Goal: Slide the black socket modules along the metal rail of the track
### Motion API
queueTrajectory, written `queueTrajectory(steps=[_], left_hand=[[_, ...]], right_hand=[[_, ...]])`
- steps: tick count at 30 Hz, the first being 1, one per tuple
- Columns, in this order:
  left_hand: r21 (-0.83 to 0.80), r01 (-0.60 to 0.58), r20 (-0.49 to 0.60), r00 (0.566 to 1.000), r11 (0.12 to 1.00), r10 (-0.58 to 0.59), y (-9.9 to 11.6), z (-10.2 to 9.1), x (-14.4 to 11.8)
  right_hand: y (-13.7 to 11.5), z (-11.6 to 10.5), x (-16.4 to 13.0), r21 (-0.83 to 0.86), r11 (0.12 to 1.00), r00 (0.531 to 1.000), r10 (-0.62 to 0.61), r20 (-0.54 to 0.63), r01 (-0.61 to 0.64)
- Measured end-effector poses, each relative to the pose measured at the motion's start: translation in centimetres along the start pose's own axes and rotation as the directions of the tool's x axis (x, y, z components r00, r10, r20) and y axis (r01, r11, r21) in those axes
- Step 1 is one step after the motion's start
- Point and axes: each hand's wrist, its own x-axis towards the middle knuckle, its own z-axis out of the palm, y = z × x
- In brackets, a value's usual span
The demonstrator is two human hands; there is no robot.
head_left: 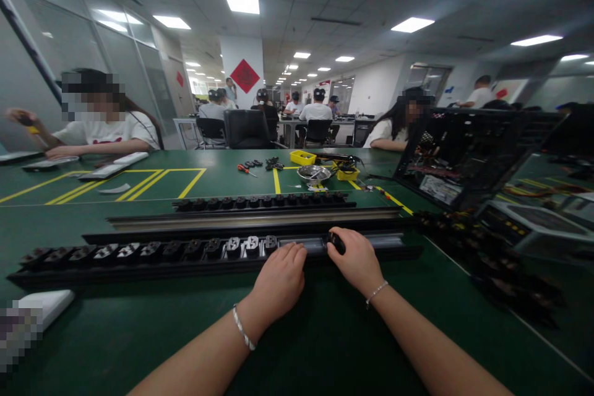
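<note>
A long black metal rail (pixel 185 272) lies across the table in front of me, with a row of black socket modules (pixel 213 247) filling it from the left end to the middle. My left hand (pixel 281 275) rests over the rail's near edge, just right of the last module in the row, its fingers together and curled onto the rail. Between thumb and fingers, my right hand (pixel 355 257) pinches a single black socket module (pixel 335 242) at the bare right part of the channel. Whether that module touches the channel floor is hidden.
Behind lie another rail (pixel 255 220) and a further row of modules (pixel 260 200). A metal bowl (pixel 314 173), yellow bins (pixel 303 158) and an orange-handled screwdriver (pixel 243 168) sit farther back. Dark parts (pixel 492 260) and an open computer case (pixel 445 161) stand right. Co-workers sit opposite.
</note>
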Motion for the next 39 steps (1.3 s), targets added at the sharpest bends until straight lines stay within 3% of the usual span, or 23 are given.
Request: queueTrajectory(steps=[20, 39], left_hand=[[-0.025, -0.007, -0.027, 1.0, 1.0, 0.006, -0.03, -0.01, -0.02], [-0.053, 0.006, -0.018, 1.0, 0.999, -0.007, 0.01, 0.05, -0.07]], right_hand=[[0.23, -0.23, 0.09, -0.056, 0.998, 1.0, 0.009, -0.01, -0.009], [0.46, -0.07, 0.26, -0.034, 0.995, 0.996, 0.094, -0.009, -0.094]])
